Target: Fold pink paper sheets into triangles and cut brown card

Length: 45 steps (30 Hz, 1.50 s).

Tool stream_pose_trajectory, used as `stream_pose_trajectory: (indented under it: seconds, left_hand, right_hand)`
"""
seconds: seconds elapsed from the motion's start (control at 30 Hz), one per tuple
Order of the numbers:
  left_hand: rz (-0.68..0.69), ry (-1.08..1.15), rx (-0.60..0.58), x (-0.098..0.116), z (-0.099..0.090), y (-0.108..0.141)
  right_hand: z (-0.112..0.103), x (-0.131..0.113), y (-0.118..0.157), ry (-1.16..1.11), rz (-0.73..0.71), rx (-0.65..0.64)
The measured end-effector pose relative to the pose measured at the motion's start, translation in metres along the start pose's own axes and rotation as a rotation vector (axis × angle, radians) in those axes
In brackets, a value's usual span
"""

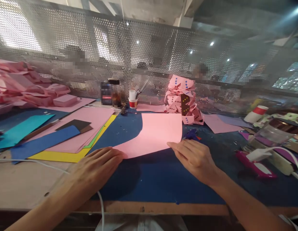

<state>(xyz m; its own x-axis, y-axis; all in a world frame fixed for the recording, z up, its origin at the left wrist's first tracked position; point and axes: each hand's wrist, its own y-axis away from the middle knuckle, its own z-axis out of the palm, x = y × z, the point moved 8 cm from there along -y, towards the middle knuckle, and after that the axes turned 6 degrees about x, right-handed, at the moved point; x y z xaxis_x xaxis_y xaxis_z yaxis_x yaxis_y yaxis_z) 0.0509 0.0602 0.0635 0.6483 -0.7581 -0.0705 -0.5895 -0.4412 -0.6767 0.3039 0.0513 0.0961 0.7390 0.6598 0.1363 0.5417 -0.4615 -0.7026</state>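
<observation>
A curved pink sheet of paper [155, 134] hangs between my two hands above the dark blue table mat [149, 183]. My left hand [103, 163] is closed on its near left corner, the thumb hidden beneath. At the near right corner, my right hand [193, 155] pinches the edge between thumb and fingers. The far part of the sheet bends upward. Just beyond my right hand lies a small dark blue object [191, 134], partly hidden. To the left of the sheet are stacked pink sheets [91, 117] over a yellow sheet [59, 156].
Pink folded paper pieces [26, 85] are heaped at far left. A pink paper stack with dots [180, 96] stands behind the sheet. A lidded jar [116, 94] and a cup [133, 99] stand at the back. A magenta device [256, 165] and a clear jar [271, 133] are right.
</observation>
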Motion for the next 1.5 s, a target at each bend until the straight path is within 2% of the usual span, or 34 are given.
stream_pose_trajectory:
  seconds: [0.13,0.27,0.43,0.57,0.83,1.0,1.1,1.27,1.5]
  left_hand:
    - [0.013,-0.006,-0.167,0.002,0.022,0.002]
    - [-0.038,-0.009,-0.178,0.004,0.025,0.009]
    - [-0.102,0.048,-0.164,0.019,0.023,0.005]
    - [-0.137,0.104,-0.199,0.031,0.032,-0.005]
    - [-0.168,0.104,-0.297,0.038,0.058,-0.03]
    - [-0.336,0.211,-0.317,0.029,0.07,-0.048]
    - [-0.376,0.261,-0.294,0.027,0.077,-0.056]
    - [-0.437,0.324,-0.266,0.027,0.088,-0.058]
    - [-0.498,0.269,-0.26,0.027,0.09,-0.057]
  right_hand:
    - [0.013,0.008,0.012,0.009,0.072,-0.178]
    - [0.014,0.004,0.009,-0.029,0.103,-0.193]
    - [0.033,-0.025,0.005,-0.2,-0.049,-0.3]
    - [0.047,-0.035,0.012,-0.237,-0.058,-0.372]
    - [0.048,-0.033,0.014,-0.234,-0.045,-0.383]
    - [0.049,-0.031,0.015,-0.263,-0.031,-0.38]
    - [0.05,-0.03,0.017,-0.288,-0.018,-0.368]
    - [0.05,-0.028,0.016,-0.308,0.001,-0.355]
    - [0.049,-0.028,0.015,-0.33,0.013,-0.344]
